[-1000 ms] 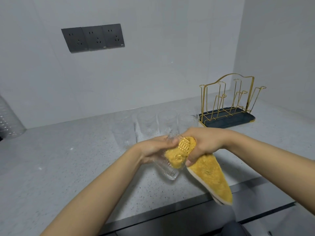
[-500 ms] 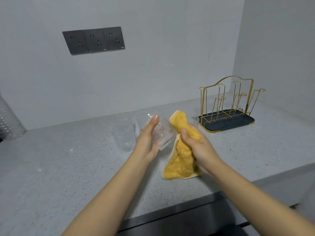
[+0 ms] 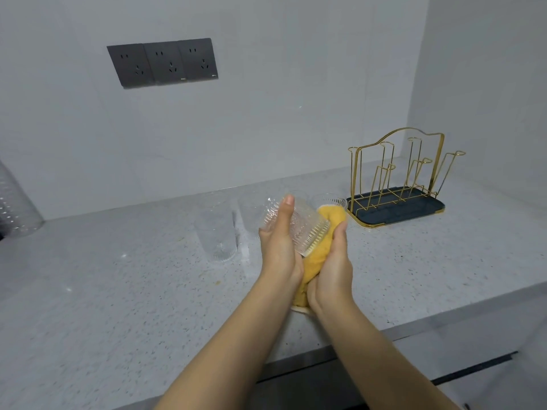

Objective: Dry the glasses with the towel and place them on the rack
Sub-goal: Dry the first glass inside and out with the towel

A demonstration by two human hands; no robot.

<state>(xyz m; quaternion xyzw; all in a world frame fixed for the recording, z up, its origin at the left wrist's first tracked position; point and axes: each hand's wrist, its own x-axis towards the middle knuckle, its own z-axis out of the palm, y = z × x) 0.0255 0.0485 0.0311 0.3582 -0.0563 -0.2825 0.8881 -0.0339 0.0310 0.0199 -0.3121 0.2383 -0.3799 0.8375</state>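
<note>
My left hand [image 3: 279, 250] grips a clear ribbed glass [image 3: 305, 229], tilted on its side with its mouth facing down and right. My right hand [image 3: 334, 264] holds the yellow towel [image 3: 321, 247] bunched against the glass's mouth. Other clear glasses stand on the counter behind: one tall glass [image 3: 216, 232] at the left, one [image 3: 251, 214] partly hidden by my left hand, and one [image 3: 330, 201] showing only its rim beside the rack. The gold wire rack [image 3: 396, 179] on its dark tray [image 3: 414, 214] stands at the right with bare pegs.
A grey speckled counter [image 3: 118, 291] runs to a front edge below my forearms. Three dark wall sockets [image 3: 162, 65] sit on the back wall. A dotted translucent object [image 3: 14, 202] stands at the far left. A side wall rises just right of the rack.
Both hands rose from near the counter's front edge. The glass turned its mouth toward the right, and the towel, pulled out half a second ago, is pressed against the mouth again.
</note>
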